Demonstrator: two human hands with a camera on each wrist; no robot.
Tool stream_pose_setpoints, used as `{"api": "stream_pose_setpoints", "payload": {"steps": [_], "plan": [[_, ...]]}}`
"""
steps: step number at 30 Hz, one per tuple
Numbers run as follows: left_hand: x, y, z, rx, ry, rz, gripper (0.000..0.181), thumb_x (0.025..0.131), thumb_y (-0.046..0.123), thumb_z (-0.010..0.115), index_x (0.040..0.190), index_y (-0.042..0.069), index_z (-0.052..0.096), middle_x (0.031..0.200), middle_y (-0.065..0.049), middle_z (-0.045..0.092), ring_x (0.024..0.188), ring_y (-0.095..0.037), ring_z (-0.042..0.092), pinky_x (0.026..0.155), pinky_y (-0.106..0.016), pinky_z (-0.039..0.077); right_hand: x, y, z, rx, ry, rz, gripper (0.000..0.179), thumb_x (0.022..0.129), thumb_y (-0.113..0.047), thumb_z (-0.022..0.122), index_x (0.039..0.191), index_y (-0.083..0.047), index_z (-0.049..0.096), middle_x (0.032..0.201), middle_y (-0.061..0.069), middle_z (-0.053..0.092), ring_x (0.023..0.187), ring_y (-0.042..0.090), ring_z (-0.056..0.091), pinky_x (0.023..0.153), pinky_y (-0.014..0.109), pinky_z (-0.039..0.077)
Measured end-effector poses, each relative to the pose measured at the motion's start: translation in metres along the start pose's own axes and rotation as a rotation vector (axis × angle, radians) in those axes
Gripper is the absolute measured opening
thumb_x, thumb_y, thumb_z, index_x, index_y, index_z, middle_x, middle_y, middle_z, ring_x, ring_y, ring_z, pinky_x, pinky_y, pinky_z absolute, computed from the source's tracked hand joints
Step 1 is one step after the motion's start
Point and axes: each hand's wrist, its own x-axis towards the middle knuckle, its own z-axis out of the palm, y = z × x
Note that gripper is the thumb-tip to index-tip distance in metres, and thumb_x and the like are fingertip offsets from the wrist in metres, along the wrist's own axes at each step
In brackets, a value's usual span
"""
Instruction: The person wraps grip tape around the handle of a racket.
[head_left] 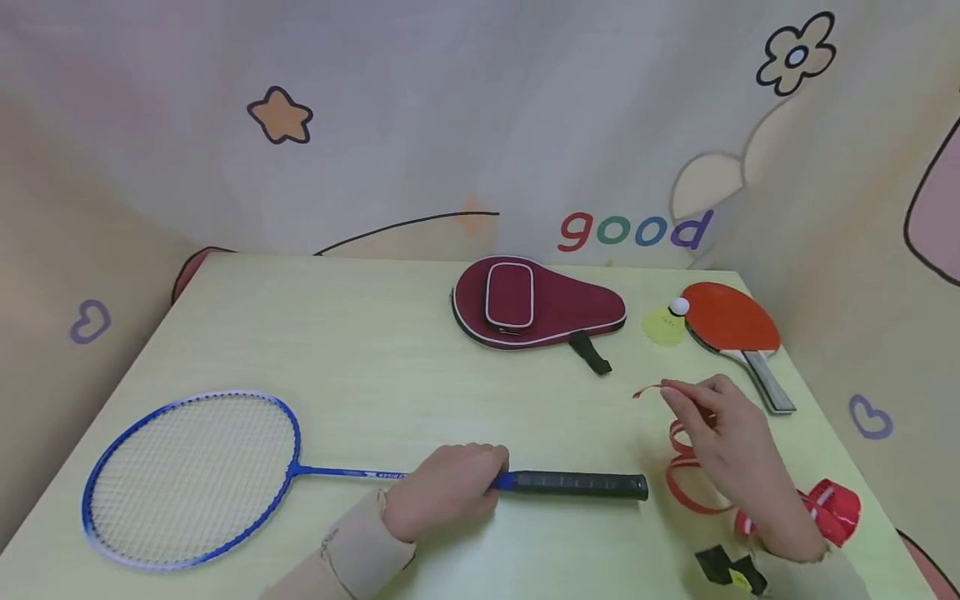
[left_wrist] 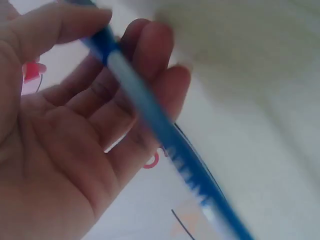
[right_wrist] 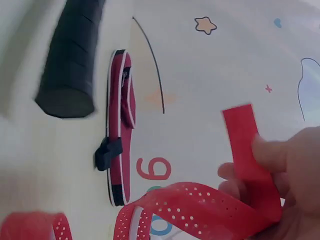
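My left hand (head_left: 450, 487) grips the blue shaft of a badminton racket (head_left: 577, 484) just above its black handle. The racket lies crosswise, its strung head to the left. In the left wrist view the thumb and fingers close around the shaft (left_wrist: 145, 102). Between thumb and fingers, my right hand (head_left: 727, 442) pinches the end of a red perforated grip tape (right_wrist: 247, 145), raised right of the handle's butt. The tape hangs in loops below that hand, running toward a red roll (head_left: 838, 510) beside the right wrist.
A maroon paddle case (head_left: 555, 300) with a black strap lies at the back. To its right are a red table tennis paddle (head_left: 731, 317), a white ball (head_left: 678, 306) and a pale yellow disc (head_left: 663, 327). Small black pieces (head_left: 712, 564) lie near the right sleeve.
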Motion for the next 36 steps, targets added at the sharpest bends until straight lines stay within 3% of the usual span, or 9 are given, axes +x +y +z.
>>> {"api": "stream_pose_setpoints", "payload": {"steps": [4,9,11,13,19,23,27,32,36], "plan": [[0.003,0.001,-0.011,-0.116,0.031,-0.061,0.014,0.089,0.008,0.064,0.102,0.009,0.061,0.078,0.007,0.057,0.061,-0.007,0.048,0.056,-0.02,0.044,0.005,0.002,-0.006,0.081,0.091,0.026,0.038,0.102,-0.034,0.05,0.11,-0.002,0.067,0.095,0.008,0.052,0.082,0.019,0.048,0.057,0.02,0.047],[0.006,-0.004,-0.03,-0.219,0.13,-0.112,0.024,0.095,0.026,0.065,0.114,0.012,0.062,0.086,0.006,0.059,0.068,-0.01,0.053,0.06,-0.022,0.046,0.013,-0.002,-0.011,0.214,0.102,0.062,0.045,0.104,-0.04,0.04,0.131,-0.009,0.058,0.094,0.01,0.049,0.084,0.02,0.044,0.055,0.022,0.043],[0.008,-0.005,-0.038,-0.236,0.19,-0.114,0.026,0.094,0.033,0.065,0.112,0.014,0.064,0.087,0.007,0.06,0.07,-0.011,0.054,0.059,-0.023,0.047,0.016,-0.006,-0.012,0.268,0.114,0.059,0.046,0.104,-0.038,0.041,0.14,-0.011,0.052,0.097,0.009,0.051,0.086,0.018,0.049,0.061,0.017,0.047],[0.01,-0.007,-0.047,-0.246,0.26,-0.116,0.03,0.094,0.038,0.064,0.113,0.015,0.066,0.087,0.007,0.06,0.071,-0.01,0.054,0.058,-0.023,0.046,0.018,-0.011,-0.014,0.404,0.134,0.077,0.044,0.103,-0.033,0.048,0.14,-0.012,0.052,0.103,0.007,0.055,0.088,0.014,0.056,0.069,0.011,0.05],[0.016,-0.013,-0.071,-0.151,0.497,-0.085,0.033,0.096,0.038,0.061,0.121,0.017,0.068,0.074,0.004,0.053,0.062,-0.009,0.046,0.049,-0.023,0.037,0.023,-0.031,-0.022,0.878,0.253,0.075,0.039,0.09,-0.015,0.07,0.127,-0.004,0.061,0.116,0.009,0.059,0.091,0.013,0.069,0.08,0.017,0.053],[0.023,-0.013,-0.085,-0.048,0.644,-0.046,0.035,0.096,0.035,0.061,0.124,0.014,0.068,0.067,0.004,0.047,0.055,-0.008,0.039,0.043,-0.023,0.032,0.027,-0.048,-0.019,1.087,0.312,-0.064,0.025,0.089,0.001,0.067,0.11,0.008,0.058,0.116,0.018,0.054,0.093,0.025,0.07,0.081,0.029,0.055],[0.032,-0.006,-0.101,0.064,0.758,0.013,0.035,0.096,0.034,0.061,0.123,0.013,0.068,0.064,0.005,0.041,0.049,-0.01,0.03,0.04,-0.023,0.025,0.026,-0.067,-0.009,1.269,0.277,-0.217,0.022,0.092,0.01,0.056,0.114,0.006,0.051,0.119,0.023,0.051,0.091,0.03,0.068,0.075,0.034,0.058],[0.04,0.007,-0.116,0.126,0.833,0.057,0.035,0.095,0.034,0.061,0.122,0.012,0.069,0.065,0.004,0.043,0.047,-0.009,0.032,0.038,-0.022,0.025,0.03,-0.095,0.018,1.191,0.129,-0.277,0.024,0.097,0.004,0.051,0.12,-0.004,0.053,0.106,0.015,0.059,0.081,0.022,0.065,0.07,0.024,0.058],[0.038,0.018,-0.12,0.111,0.825,0.06,0.036,0.094,0.03,0.061,0.123,0.01,0.067,0.067,0.003,0.051,0.047,-0.006,0.037,0.038,-0.019,0.03,0.034,-0.115,0.042,1.048,0.063,-0.265,0.019,0.097,-0.003,0.056,0.115,-0.007,0.058,0.093,0.011,0.064,0.075,0.021,0.064,0.064,0.025,0.056]]}}
